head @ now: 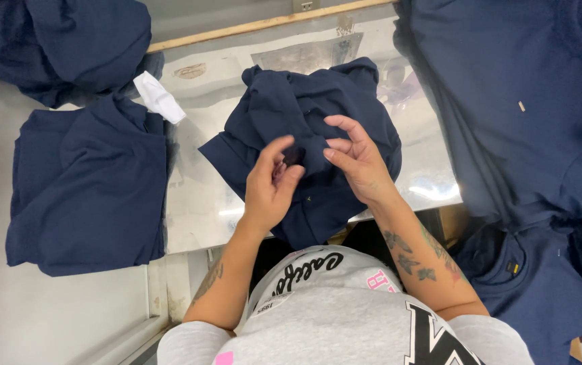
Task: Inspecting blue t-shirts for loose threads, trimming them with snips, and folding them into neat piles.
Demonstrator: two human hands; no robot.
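Both hands are on the crumpled navy shirt that sits bunched in the middle of the shiny table, right in front of me, its lower edge hanging over the near side. My left hand is pinching a small fold of the cloth between thumb and fingertips, so that one's clamped on fabric. My right hand is a different story: fingers curled and spread over the same spot, tips just at the cloth, but I can't really tell if it's got anything pinched or is only hovering.

My take on doing this bit well: keep the left pinch tight and small so the fold doesn't slip, and let the right hand work close beside it instead of grabbing a big handful. The shirt is a heap right now, so pulling hard would probably just drag the whole wad toward the edge. Better to keep the bulk resting on the table and only lift the bit I'm handling.

Around me: a folded stack to the left with a white tag sticking out at its top corner, another navy heap up in the far left, and a big pile on the right.
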